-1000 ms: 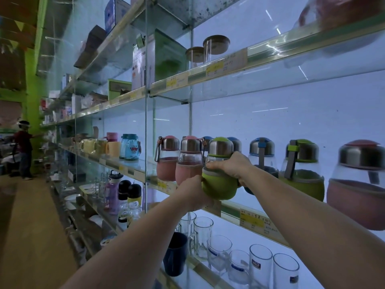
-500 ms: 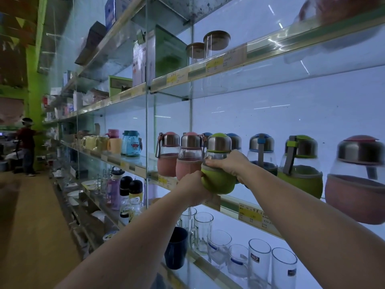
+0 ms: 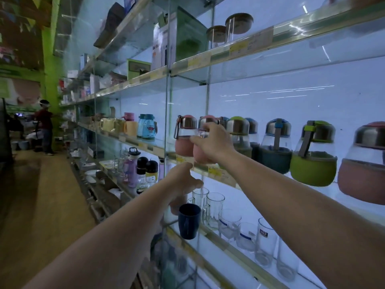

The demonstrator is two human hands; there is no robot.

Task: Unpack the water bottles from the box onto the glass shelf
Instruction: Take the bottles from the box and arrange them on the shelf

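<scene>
Head view: the glass shelf [image 3: 220, 176] at chest height already carries a row of round-bellied bottles with steel caps — a pink bottle [image 3: 184, 138] at the left end, then a second pink one [image 3: 201, 152], a green-capped one [image 3: 237, 132] behind the wrist, a blue-sleeved one [image 3: 276, 147], a green bottle [image 3: 313, 158] and a large pink bottle [image 3: 363, 163] at the right edge. At least two more caps show in a back row. All that can be seen stand upright.

The right hand [image 3: 214, 142] is on the second pink bottle, fingers curled over its clear shoulder and thumb round the near side. It grips the bottle at the front edge of the shelf, just beside the first pink one. Whether the base sits flat on the glass is hidden by the hand.

The left hand [image 3: 183, 180] hangs below the shelf edge, fingers loosely spread and holding nothing, just above the blue cup [image 3: 188, 221] and the glass mugs [image 3: 208, 203] on the shelf beneath.

The box is not in view, so how many bottles remain in it cannot be told. By my reading the task is well along — the row is nearly full from left to right, and this step looks like setting or straightening one bottle in line. Left to do: let go of it, then fetch whatever the box holds.
</scene>
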